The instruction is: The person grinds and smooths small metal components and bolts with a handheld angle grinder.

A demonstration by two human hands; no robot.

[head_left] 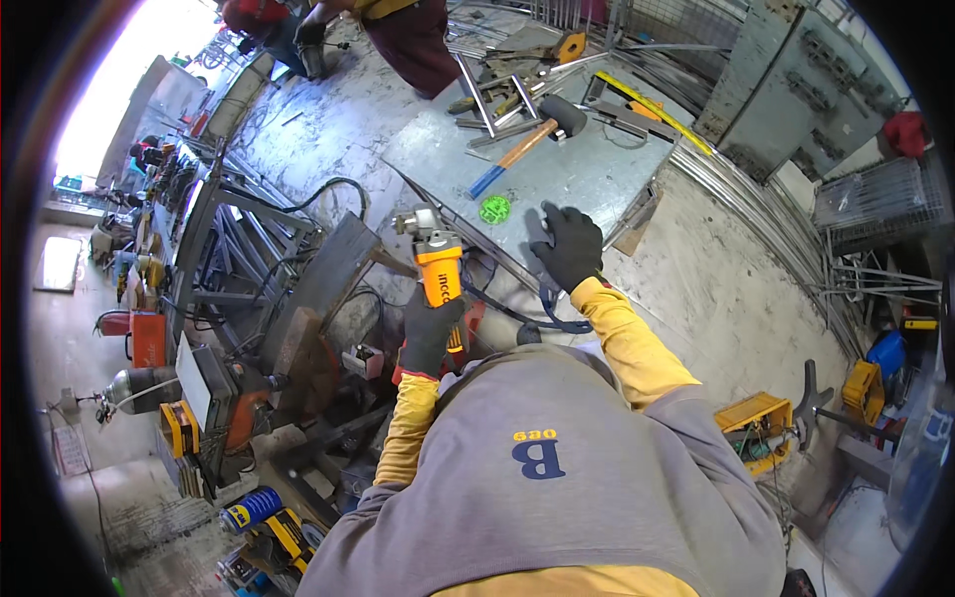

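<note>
My left hand, in a black glove, grips the body of an orange angle grinder whose disc end points toward the edge of a grey metal table. My right hand, also gloved in black, rests on a small flat metal piece at the table's near edge. A green round disc lies on the table just left of that hand. Further back on the table lies a rubber mallet with an orange and blue handle. A dark cable hangs below the table's edge between my hands.
Metal bars, a square frame and a yellow level lie at the table's far end. Another person stands beyond it. Steel frames and machines crowd the left; yellow tool boxes and wire mesh sit right.
</note>
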